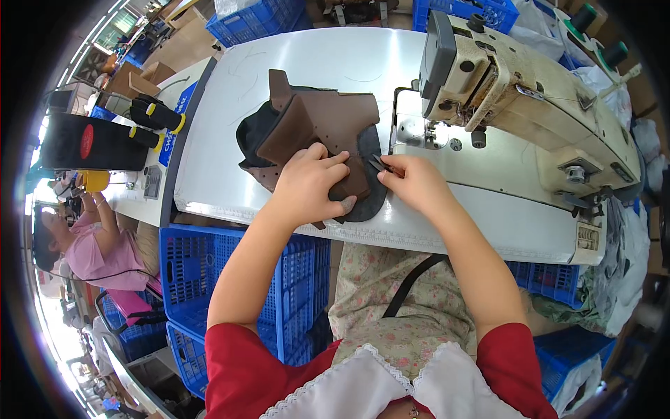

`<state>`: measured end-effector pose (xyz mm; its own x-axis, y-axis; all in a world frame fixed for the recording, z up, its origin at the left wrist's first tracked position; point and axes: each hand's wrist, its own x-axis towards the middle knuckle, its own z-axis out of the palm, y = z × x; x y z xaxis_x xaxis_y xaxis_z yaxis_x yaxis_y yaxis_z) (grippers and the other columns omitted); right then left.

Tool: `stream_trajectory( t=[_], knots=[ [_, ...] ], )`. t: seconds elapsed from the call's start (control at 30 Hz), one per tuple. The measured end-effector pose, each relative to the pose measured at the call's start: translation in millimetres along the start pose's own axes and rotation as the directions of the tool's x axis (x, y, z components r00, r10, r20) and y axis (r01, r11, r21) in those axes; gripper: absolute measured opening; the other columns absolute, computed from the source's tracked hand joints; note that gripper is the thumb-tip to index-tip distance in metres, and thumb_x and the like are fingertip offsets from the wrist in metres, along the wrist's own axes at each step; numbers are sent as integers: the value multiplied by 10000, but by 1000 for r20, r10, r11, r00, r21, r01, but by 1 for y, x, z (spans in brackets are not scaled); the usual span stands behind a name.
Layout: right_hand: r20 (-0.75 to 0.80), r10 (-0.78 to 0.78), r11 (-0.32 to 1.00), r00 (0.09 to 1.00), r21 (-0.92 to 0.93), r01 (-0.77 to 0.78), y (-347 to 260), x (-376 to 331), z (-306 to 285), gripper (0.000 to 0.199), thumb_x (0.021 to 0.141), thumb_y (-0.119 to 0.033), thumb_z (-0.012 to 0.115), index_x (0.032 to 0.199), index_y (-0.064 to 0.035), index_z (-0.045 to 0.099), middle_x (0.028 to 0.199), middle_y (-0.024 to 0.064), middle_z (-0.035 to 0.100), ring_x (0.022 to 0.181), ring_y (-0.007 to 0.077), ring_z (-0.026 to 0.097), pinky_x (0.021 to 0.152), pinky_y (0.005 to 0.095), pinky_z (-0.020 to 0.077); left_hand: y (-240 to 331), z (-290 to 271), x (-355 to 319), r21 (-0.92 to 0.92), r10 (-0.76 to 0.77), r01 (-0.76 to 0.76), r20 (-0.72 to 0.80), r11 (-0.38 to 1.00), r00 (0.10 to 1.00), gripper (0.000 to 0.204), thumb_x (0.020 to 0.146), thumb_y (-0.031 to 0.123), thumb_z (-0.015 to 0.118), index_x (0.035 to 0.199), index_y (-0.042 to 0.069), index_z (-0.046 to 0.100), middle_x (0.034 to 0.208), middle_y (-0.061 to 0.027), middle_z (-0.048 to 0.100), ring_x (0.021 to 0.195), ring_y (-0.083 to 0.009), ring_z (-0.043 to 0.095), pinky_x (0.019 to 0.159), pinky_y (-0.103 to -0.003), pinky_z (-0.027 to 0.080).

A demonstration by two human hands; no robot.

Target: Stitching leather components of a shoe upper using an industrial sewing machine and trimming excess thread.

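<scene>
Seen from the head view, a worker bends over a brown leather piece (352,110) with a dark lining (370,202), lying on the white table (328,59) just left of a sewing machine (530,98). The left hand (312,183) is open, its fingers spread across the near part of the brown leather and holding nothing in a grip. The right hand (417,183) is closed, thumb and fingers pinching a small pair of dark snips (377,163), whose tips point left over the lining's right edge; whether the blades touch the cloth cannot be told. The step in hand appears to be trimming, perhaps of a loose thread or the lining's border. The next move would seem to call for a steady left hand to keep the piece flat, and short, careful snips that spare the brown leather and stay away from the spread fingers.
</scene>
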<state>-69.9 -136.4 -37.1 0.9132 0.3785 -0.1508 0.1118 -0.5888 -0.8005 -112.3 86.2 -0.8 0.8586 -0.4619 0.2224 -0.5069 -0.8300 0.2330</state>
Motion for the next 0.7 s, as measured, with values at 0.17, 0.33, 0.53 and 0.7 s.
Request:
stream_trajectory(
  t=[0.17,0.33,0.53,0.7],
  knots=[
    [38,64,996,997,66,-67,0,7,-5,429,847,-225,717,1223,-27,657,838,91,689,752,165,635,720,303,498,-3,2,7,11,13,-13,-8,1000,1000,418,591,288,781,926,44,722,1171,-54,701,869,-228,537,788,-372,504],
    [40,28,996,999,88,-31,3,11,-3,433,848,-211,714,1230,-16,651,864,85,693,774,151,632,734,299,499,-5,-3,8,14,16,-16,11,1000,1000,428,598,292,777,941,42,724,1166,-54,702,875,-230,537,797,-374,500],
    [43,32,989,999,145,-38,7,18,1,422,804,-245,723,1176,-48,689,948,143,724,859,247,692,791,339,524,-3,-3,9,9,9,-9,9,1000,1000,436,598,284,778,951,34,724,1166,-54,701,882,-234,538,806,-376,499],
    [49,48,987,998,150,-55,7,24,-1,378,805,-234,721,1136,-52,705,920,132,723,851,241,692,788,344,526,0,-4,11,9,-8,8,19,1000,1000,460,596,279,783,974,26,722,1157,-61,703,877,-237,547,814,-373,499]
  ],
)
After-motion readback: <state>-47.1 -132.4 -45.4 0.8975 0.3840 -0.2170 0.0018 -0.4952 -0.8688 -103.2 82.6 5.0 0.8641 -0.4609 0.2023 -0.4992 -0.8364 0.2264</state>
